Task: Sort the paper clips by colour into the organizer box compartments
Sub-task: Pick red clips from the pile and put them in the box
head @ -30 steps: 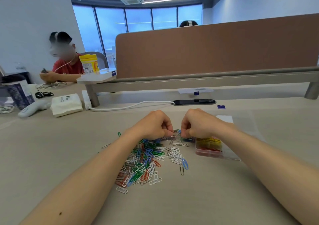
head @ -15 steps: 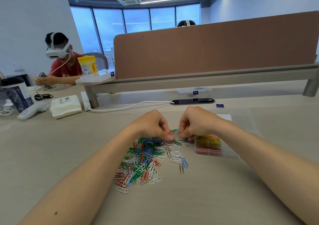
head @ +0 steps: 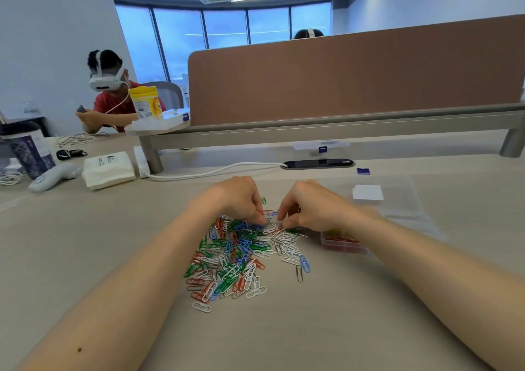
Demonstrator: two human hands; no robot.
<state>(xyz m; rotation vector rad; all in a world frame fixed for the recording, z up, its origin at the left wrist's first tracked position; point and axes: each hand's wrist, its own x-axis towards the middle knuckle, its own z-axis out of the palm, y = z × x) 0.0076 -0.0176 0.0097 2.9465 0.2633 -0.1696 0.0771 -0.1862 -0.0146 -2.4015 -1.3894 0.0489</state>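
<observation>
Here, on the desk [head: 341, 328], a mixed pile of paper clips [head: 238, 254] is spread, with the clear organizer box [head: 343, 244] just to its right. The left hand [head: 235, 200] and right hand [head: 312, 205] are curled at the pile's far edge. Picking is judged the step; a pinched clip cannot be told. Next, one colour must be isolated.

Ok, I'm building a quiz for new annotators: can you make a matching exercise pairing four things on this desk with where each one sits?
1. yellow canister
2. organizer box
3. tissue pack
4. lone green paper clip

A. right of the clip pile
B. beside the left hand, apart from the pile
C. on the raised white shelf
D. on the desk beside the white controller

Pairs: 1-C; 2-A; 3-D; 4-B
</observation>
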